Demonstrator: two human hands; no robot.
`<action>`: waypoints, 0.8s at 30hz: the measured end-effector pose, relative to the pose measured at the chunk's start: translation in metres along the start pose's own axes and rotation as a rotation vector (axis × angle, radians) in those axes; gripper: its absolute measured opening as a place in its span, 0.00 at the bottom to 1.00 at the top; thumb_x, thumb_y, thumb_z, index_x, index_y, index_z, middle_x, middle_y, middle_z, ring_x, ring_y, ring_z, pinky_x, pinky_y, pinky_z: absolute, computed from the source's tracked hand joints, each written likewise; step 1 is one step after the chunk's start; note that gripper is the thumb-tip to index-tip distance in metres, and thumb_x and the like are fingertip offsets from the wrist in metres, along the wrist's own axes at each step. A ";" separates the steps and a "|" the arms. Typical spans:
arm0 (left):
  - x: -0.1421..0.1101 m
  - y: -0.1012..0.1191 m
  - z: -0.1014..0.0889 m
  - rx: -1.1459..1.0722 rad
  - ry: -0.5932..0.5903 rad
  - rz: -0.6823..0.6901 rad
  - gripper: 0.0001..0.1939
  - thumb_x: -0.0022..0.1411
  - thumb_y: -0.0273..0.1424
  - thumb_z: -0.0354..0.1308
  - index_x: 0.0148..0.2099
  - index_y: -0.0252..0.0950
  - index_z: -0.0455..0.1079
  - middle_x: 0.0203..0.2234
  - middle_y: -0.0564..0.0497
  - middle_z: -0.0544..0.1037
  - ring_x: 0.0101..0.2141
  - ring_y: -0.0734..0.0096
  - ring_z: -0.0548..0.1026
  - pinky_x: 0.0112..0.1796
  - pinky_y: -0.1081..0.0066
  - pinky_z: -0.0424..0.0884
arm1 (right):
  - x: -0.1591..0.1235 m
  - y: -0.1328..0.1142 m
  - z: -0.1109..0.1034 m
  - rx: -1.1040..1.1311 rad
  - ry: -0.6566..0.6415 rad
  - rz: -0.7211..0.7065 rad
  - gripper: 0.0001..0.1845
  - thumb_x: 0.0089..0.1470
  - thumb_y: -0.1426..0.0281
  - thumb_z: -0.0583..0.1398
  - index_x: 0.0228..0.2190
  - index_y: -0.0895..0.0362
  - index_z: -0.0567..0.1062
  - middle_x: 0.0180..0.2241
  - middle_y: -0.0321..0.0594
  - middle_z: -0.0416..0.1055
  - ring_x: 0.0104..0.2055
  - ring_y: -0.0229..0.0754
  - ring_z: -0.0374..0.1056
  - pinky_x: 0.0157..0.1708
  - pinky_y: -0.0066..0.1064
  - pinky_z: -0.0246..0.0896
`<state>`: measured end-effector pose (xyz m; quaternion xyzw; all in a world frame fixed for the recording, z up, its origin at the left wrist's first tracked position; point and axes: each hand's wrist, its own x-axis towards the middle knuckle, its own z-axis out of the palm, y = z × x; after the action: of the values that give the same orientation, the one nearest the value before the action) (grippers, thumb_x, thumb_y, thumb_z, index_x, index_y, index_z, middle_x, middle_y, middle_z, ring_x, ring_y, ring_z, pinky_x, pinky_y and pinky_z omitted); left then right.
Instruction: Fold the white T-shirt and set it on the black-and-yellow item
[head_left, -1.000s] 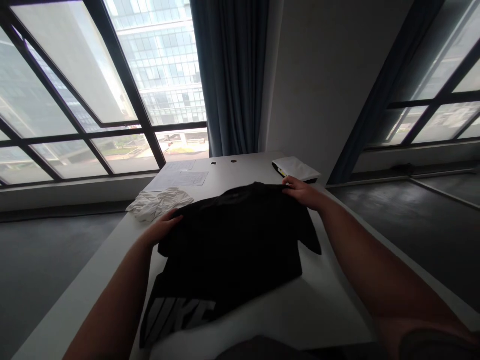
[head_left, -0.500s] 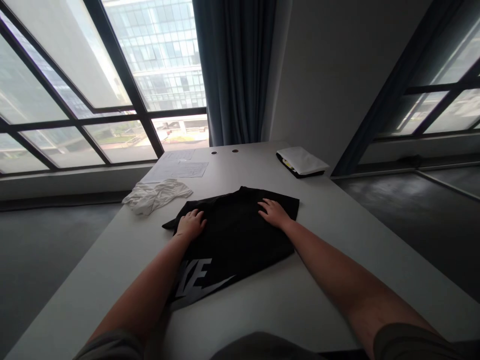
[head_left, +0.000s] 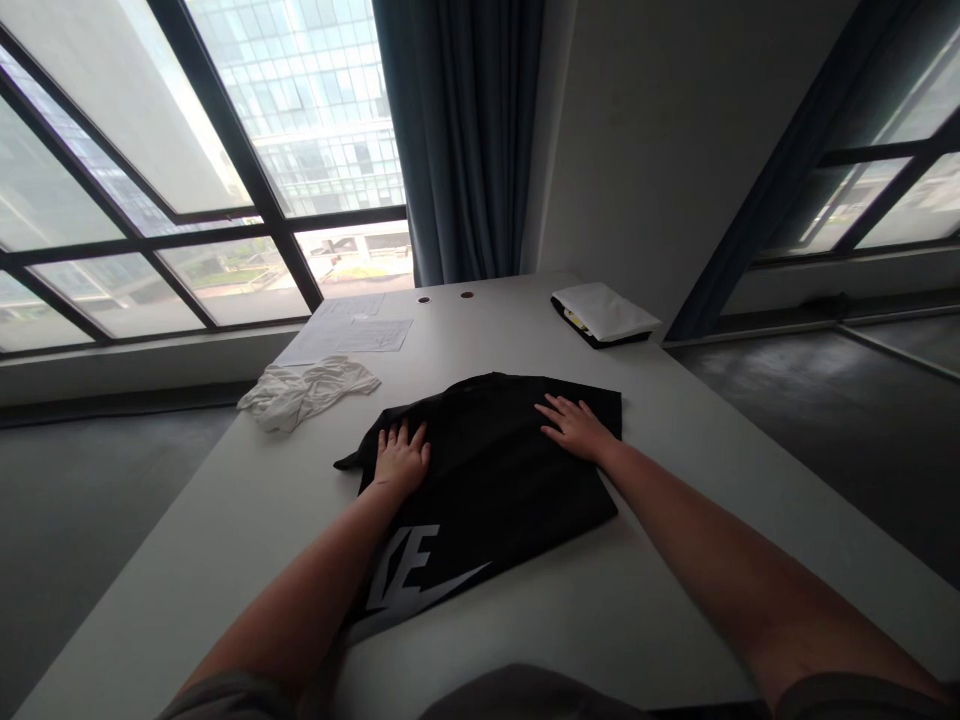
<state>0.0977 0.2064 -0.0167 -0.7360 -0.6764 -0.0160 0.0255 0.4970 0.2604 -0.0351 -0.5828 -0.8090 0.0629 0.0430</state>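
A black garment (head_left: 487, 480), folded or bunched so that I cannot tell its exact kind, lies on the white table (head_left: 675, 590). Grey letters and a swoosh show near its lower left edge. My left hand (head_left: 403, 455) rests flat on its left part, fingers spread. On the right part lies my right hand (head_left: 576, 425), palm down with the fingers apart. Neither hand grips the cloth. A small dark corner sticks out at the garment's left.
Left of the garment lies a crumpled white cloth (head_left: 304, 390). Paper sheets (head_left: 367, 335) are behind it. A white packet (head_left: 606, 312) on something black sits at the far right of the table. Beyond the table hang blue curtains (head_left: 461, 140).
Both hands have shifted to the right, and the black garment has slid the same way under them. The left hand's fingers have spread wider.
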 end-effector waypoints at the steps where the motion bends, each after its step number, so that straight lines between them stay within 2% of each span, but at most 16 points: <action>1: -0.009 0.005 -0.001 0.012 -0.004 0.000 0.32 0.74 0.42 0.44 0.75 0.39 0.57 0.72 0.37 0.60 0.70 0.38 0.56 0.67 0.40 0.42 | -0.008 0.003 0.000 0.006 -0.001 -0.005 0.33 0.69 0.53 0.50 0.71 0.45 0.59 0.75 0.43 0.45 0.76 0.56 0.43 0.71 0.61 0.36; 3: -0.026 0.013 -0.008 0.035 -0.013 0.021 0.32 0.73 0.43 0.46 0.74 0.37 0.60 0.69 0.34 0.63 0.67 0.35 0.61 0.66 0.38 0.43 | -0.023 0.008 -0.004 0.017 -0.006 -0.006 0.33 0.68 0.53 0.51 0.70 0.45 0.61 0.75 0.43 0.48 0.75 0.57 0.45 0.70 0.62 0.38; 6: -0.039 0.020 -0.022 0.053 -0.021 0.072 0.28 0.71 0.45 0.49 0.65 0.37 0.70 0.64 0.32 0.69 0.61 0.37 0.67 0.62 0.38 0.52 | -0.037 0.007 -0.018 0.025 -0.011 -0.007 0.30 0.64 0.51 0.55 0.63 0.47 0.71 0.69 0.48 0.61 0.70 0.61 0.55 0.67 0.62 0.47; 8: -0.034 0.025 -0.030 0.055 -0.013 0.106 0.26 0.70 0.45 0.50 0.61 0.36 0.73 0.64 0.31 0.69 0.59 0.38 0.67 0.58 0.42 0.59 | -0.034 -0.002 -0.031 0.027 0.024 -0.035 0.26 0.63 0.50 0.57 0.54 0.50 0.78 0.60 0.50 0.69 0.64 0.61 0.62 0.65 0.58 0.52; 10: -0.017 0.030 -0.035 0.050 0.000 0.116 0.27 0.70 0.45 0.51 0.63 0.34 0.70 0.66 0.30 0.65 0.60 0.37 0.66 0.57 0.44 0.60 | -0.020 -0.018 -0.040 0.039 0.103 -0.077 0.23 0.64 0.52 0.56 0.49 0.52 0.80 0.55 0.52 0.71 0.60 0.58 0.64 0.64 0.52 0.54; 13: 0.025 0.041 -0.036 0.017 0.030 0.062 0.32 0.70 0.44 0.51 0.69 0.33 0.63 0.70 0.31 0.59 0.61 0.37 0.66 0.57 0.46 0.61 | 0.015 -0.045 -0.039 0.057 0.131 -0.103 0.22 0.66 0.56 0.55 0.54 0.54 0.78 0.57 0.52 0.70 0.60 0.55 0.64 0.64 0.44 0.54; 15: 0.054 0.046 -0.033 -0.016 0.040 -0.006 0.33 0.70 0.45 0.50 0.71 0.34 0.61 0.72 0.32 0.57 0.61 0.39 0.67 0.57 0.48 0.63 | 0.037 -0.057 -0.028 0.034 0.093 -0.021 0.26 0.66 0.56 0.56 0.59 0.55 0.74 0.62 0.53 0.66 0.63 0.57 0.62 0.65 0.47 0.52; 17: 0.076 0.047 -0.028 -0.057 -0.015 -0.104 0.33 0.71 0.46 0.48 0.72 0.35 0.60 0.72 0.33 0.56 0.63 0.39 0.66 0.58 0.48 0.63 | 0.053 -0.061 -0.014 0.024 0.098 0.062 0.29 0.68 0.55 0.54 0.64 0.53 0.69 0.67 0.52 0.61 0.68 0.58 0.56 0.68 0.51 0.47; 20: 0.093 0.039 -0.013 -0.109 -0.048 -0.178 0.34 0.72 0.47 0.44 0.73 0.37 0.59 0.73 0.35 0.55 0.69 0.41 0.59 0.62 0.46 0.58 | 0.065 -0.054 0.003 0.029 0.100 0.085 0.31 0.69 0.53 0.50 0.68 0.49 0.64 0.72 0.48 0.55 0.73 0.56 0.49 0.71 0.56 0.38; 24: 0.094 0.022 0.005 -0.150 -0.002 -0.130 0.34 0.73 0.49 0.41 0.75 0.41 0.57 0.75 0.40 0.52 0.72 0.46 0.53 0.67 0.47 0.51 | 0.067 -0.038 0.005 0.030 0.032 0.043 0.34 0.70 0.50 0.48 0.71 0.47 0.59 0.75 0.46 0.46 0.76 0.55 0.41 0.72 0.56 0.33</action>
<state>0.1278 0.2981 -0.0164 -0.6902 -0.7198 -0.0676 -0.0313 0.4397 0.3115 -0.0350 -0.6005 -0.7944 0.0668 0.0632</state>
